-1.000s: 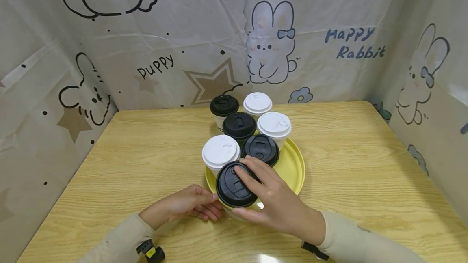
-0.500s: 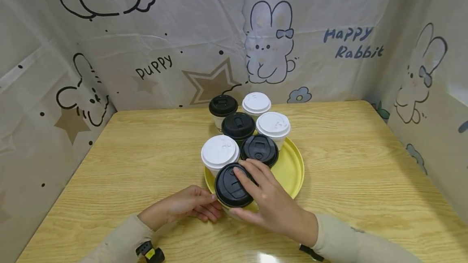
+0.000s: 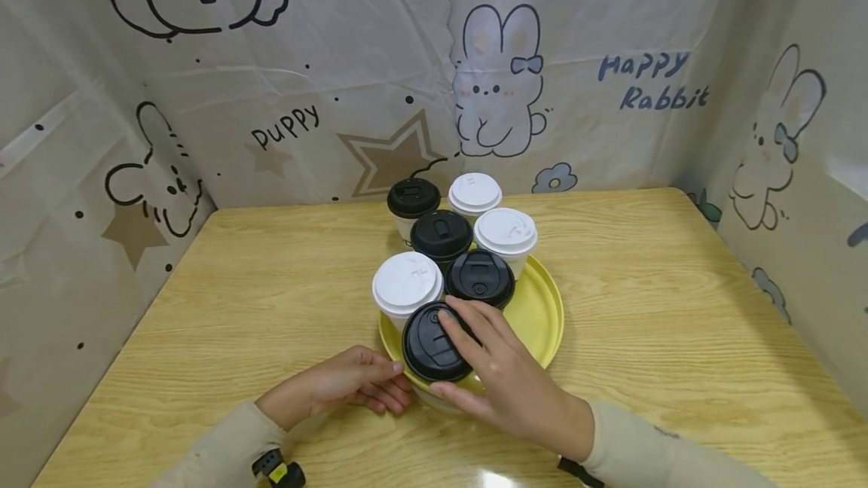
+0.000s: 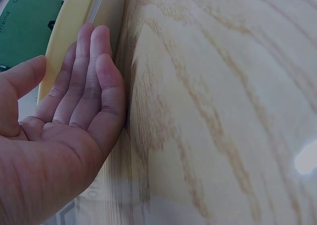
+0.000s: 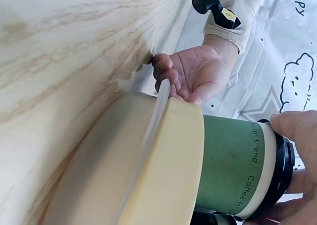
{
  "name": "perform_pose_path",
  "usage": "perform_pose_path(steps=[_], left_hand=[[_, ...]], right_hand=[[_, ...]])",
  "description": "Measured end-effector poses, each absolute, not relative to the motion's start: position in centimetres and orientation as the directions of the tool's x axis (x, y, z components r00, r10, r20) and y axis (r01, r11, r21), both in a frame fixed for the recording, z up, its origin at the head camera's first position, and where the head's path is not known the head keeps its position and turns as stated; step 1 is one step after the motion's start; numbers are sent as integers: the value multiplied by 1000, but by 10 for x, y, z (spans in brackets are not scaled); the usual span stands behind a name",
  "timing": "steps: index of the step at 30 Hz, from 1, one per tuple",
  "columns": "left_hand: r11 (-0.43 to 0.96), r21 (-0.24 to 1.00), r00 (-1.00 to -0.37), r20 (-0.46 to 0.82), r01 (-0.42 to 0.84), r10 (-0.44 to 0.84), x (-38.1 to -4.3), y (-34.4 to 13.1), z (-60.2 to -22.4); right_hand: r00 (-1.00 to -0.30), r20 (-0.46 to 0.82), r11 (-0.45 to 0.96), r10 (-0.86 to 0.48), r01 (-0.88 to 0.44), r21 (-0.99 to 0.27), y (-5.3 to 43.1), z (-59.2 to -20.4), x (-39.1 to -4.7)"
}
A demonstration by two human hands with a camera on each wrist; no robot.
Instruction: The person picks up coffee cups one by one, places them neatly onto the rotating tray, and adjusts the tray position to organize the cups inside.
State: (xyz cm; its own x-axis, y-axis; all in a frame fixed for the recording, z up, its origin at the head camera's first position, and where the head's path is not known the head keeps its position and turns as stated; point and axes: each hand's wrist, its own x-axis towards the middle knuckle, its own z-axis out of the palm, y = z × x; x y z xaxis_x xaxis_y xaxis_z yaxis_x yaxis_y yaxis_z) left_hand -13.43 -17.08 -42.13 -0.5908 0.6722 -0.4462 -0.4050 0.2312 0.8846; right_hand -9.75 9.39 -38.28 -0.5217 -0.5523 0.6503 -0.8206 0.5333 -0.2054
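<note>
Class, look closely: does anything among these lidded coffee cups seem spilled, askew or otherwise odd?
Nothing looks spilled or damaged, but the lidded coffee cups crowd toward the left of the round yellow tray in the head view, leaving its right side bare, so it looks lopsided.

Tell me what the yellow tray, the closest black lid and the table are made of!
The yellow tray looks like plastic: smooth, evenly colored, slightly shiny. The closest black lid seems plastic too, satin, with crisp molded ridges. The table looks like wood, or maybe printed laminate: grain streaks and a glossy glare.
</note>
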Motion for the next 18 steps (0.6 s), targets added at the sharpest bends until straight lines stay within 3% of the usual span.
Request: perform_pose_path(steps=[18], left_hand=[[230, 888, -587, -439, -398, 680, -135, -172, -422]], right_hand=[[-524, 638, 546, -563, -816, -189, 93, -382, -98]])
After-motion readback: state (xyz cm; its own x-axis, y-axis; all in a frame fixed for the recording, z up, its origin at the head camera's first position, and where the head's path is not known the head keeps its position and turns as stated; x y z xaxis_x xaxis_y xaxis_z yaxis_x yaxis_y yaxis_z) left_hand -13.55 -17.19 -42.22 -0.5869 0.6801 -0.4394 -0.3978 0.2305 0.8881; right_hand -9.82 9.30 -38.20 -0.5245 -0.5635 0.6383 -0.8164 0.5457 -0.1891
